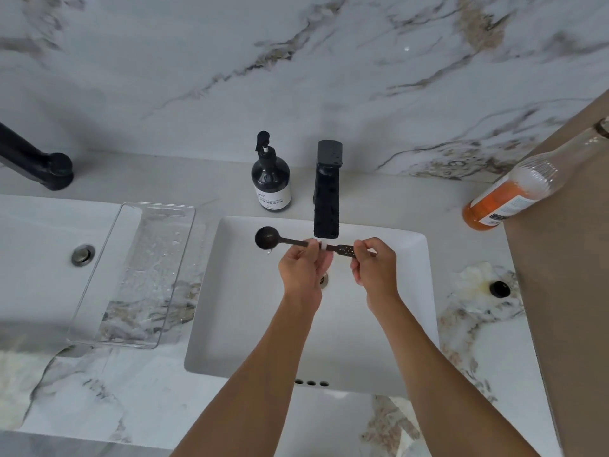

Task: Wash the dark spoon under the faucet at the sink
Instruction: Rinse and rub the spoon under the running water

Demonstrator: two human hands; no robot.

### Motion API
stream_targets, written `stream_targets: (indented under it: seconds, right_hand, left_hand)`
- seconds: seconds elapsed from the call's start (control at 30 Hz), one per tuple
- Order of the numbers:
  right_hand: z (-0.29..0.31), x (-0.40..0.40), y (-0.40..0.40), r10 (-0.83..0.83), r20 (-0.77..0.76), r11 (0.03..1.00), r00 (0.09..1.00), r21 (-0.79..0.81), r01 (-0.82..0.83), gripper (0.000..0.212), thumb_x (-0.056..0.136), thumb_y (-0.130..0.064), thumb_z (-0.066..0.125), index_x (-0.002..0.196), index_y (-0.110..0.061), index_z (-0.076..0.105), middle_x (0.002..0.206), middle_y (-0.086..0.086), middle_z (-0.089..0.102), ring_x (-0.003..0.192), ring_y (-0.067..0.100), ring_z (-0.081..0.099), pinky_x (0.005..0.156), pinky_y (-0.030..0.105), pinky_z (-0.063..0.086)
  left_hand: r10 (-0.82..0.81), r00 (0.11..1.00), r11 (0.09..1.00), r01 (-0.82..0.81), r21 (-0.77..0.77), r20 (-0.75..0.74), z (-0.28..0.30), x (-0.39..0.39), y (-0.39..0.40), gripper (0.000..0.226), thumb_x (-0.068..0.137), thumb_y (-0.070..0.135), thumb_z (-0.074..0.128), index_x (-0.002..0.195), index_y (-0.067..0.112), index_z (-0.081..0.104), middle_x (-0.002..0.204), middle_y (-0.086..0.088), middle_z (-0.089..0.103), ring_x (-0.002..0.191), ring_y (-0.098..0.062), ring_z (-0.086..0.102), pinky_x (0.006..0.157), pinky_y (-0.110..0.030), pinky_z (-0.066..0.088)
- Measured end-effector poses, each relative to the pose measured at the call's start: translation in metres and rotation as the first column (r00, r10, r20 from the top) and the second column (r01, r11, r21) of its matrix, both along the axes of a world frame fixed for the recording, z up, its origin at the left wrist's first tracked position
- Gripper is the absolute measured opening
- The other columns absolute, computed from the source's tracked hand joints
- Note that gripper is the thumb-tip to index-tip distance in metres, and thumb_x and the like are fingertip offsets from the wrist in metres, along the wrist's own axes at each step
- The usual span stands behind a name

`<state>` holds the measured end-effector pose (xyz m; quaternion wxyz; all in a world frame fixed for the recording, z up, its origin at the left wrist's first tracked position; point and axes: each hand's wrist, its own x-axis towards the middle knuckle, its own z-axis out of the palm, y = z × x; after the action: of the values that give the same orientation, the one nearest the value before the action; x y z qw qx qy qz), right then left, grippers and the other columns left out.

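Note:
The dark spoon (267,239) lies level over the white sink (250,324), its round bowl pointing left and its perforated handle end to the right. Water runs from the black faucet (327,192) onto the middle of the handle, and a drop hangs under the bowl. My left hand (301,268) pinches the handle just left of the stream. My right hand (374,262) grips the perforated end of the spoon. The sink drain is partly hidden behind my left hand.
A dark soap pump bottle (271,179) stands left of the faucet. A clear wet tray (138,275) lies on the counter between this sink and a second sink (43,252) with another black faucet (36,159). An orange-filled bottle (514,189) stands at right near a brown panel (573,258).

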<state>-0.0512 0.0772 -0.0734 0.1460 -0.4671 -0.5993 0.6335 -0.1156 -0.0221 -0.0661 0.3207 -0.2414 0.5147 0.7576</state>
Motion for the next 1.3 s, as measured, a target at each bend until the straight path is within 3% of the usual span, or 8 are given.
stream_targets:
  seconds: [0.1, 0.17, 0.33, 0.6, 0.77, 0.93, 1.17, 1.3]
  right_hand:
    - [-0.002, -0.008, -0.009, 0.069, 0.017, 0.996, 0.997, 0.052, -0.070, 0.023, 0.096, -0.021, 0.059, 0.078, -0.006, 0.059, 0.061, 0.008, 0.059, 0.048, 0.016, 0.047, 0.051, 0.028, 0.038]
    - [-0.002, -0.011, -0.010, 0.083, 0.031, 0.994, 0.996, 0.066, -0.085, 0.025, 0.095, -0.022, 0.060, 0.075, -0.007, 0.059, 0.058, 0.006, 0.058, 0.049, 0.017, 0.048, 0.055, 0.030, 0.038]
    - [-0.002, -0.003, 0.007, 0.045, 0.038, 0.998, 0.998, 0.043, -0.047, 0.026, 0.096, -0.019, 0.059, 0.075, -0.003, 0.059, 0.055, 0.009, 0.057, 0.051, 0.022, 0.046, 0.049, 0.028, 0.035]
    - [-0.002, -0.001, -0.002, 0.083, 0.046, 0.994, 0.995, 0.073, -0.086, 0.026, 0.097, -0.020, 0.059, 0.074, -0.006, 0.059, 0.056, 0.009, 0.058, 0.049, 0.018, 0.048, 0.048, 0.027, 0.037]
    - [-0.002, 0.016, 0.015, -0.015, 0.021, 1.000, 1.000, 0.014, 0.015, 0.027, 0.097, -0.017, 0.060, 0.071, -0.008, 0.058, 0.056, 0.011, 0.055, 0.051, 0.021, 0.044, 0.047, 0.025, 0.033]
    - [-0.007, 0.009, -0.004, 0.055, 0.034, 0.998, 0.998, 0.031, -0.056, 0.026, 0.097, -0.018, 0.058, 0.074, -0.006, 0.058, 0.054, 0.007, 0.056, 0.050, 0.018, 0.046, 0.048, 0.027, 0.035]
    - [0.000, 0.021, 0.016, -0.011, 0.003, 0.999, 1.000, -0.038, 0.011, 0.027, 0.098, -0.013, 0.059, 0.071, -0.008, 0.057, 0.054, 0.010, 0.052, 0.036, 0.011, 0.039, 0.039, 0.020, 0.028]
    - [0.001, 0.014, 0.010, -0.013, 0.005, 1.000, 1.000, -0.018, 0.013, 0.023, 0.098, -0.014, 0.058, 0.078, -0.005, 0.060, 0.059, 0.013, 0.053, 0.042, 0.013, 0.041, 0.040, 0.021, 0.031]
  left_hand:
    - [-0.071, 0.997, 0.996, 0.072, 0.043, -0.021, 0.003, 0.013, 0.005, 0.014, 0.096, 0.005, 0.064, 0.083, 0.000, 0.066, 0.072, -0.011, 0.070, 0.058, -0.017, 0.068, 0.063, -0.025, 0.057]
    - [-0.062, 0.998, 0.997, 0.063, 0.033, -0.015, 0.003, 0.011, 0.003, 0.014, 0.095, 0.005, 0.066, 0.082, 0.001, 0.069, 0.071, -0.010, 0.073, 0.060, -0.018, 0.069, 0.064, -0.026, 0.055]
    - [0.092, 0.995, 0.994, -0.094, 0.061, 0.031, 0.003, -0.009, -0.011, 0.006, 0.095, 0.003, 0.064, 0.096, -0.004, 0.064, 0.093, -0.021, 0.074, 0.077, -0.024, 0.077, 0.074, -0.032, 0.063]
    - [0.023, 0.998, 0.996, -0.027, 0.082, 0.050, 0.006, 0.009, 0.002, 0.012, 0.094, 0.001, 0.065, 0.082, 0.001, 0.065, 0.072, -0.005, 0.076, 0.070, -0.018, 0.076, 0.091, -0.038, 0.058]
    - [0.142, 0.989, 0.984, -0.146, 0.100, 0.048, -0.001, -0.007, -0.007, 0.021, 0.096, 0.000, 0.061, 0.076, 0.001, 0.060, 0.080, -0.013, 0.073, 0.076, -0.022, 0.074, 0.080, -0.038, 0.063]
    - [0.066, 0.995, 0.992, -0.073, 0.103, 0.069, -0.002, 0.012, -0.002, 0.007, 0.096, 0.005, 0.063, 0.096, -0.002, 0.065, 0.082, -0.012, 0.076, 0.075, -0.020, 0.076, 0.075, -0.030, 0.061]
    - [0.127, 0.989, 0.982, -0.136, 0.132, 0.072, -0.002, -0.008, -0.011, 0.007, 0.096, 0.003, 0.062, 0.091, -0.002, 0.064, 0.084, -0.015, 0.073, 0.074, -0.022, 0.075, 0.072, -0.033, 0.063]
    - [0.085, 0.994, 0.989, -0.092, 0.119, 0.067, 0.006, 0.001, 0.000, 0.013, 0.097, 0.005, 0.062, 0.084, 0.002, 0.066, 0.084, -0.012, 0.075, 0.076, -0.018, 0.076, 0.071, -0.028, 0.063]
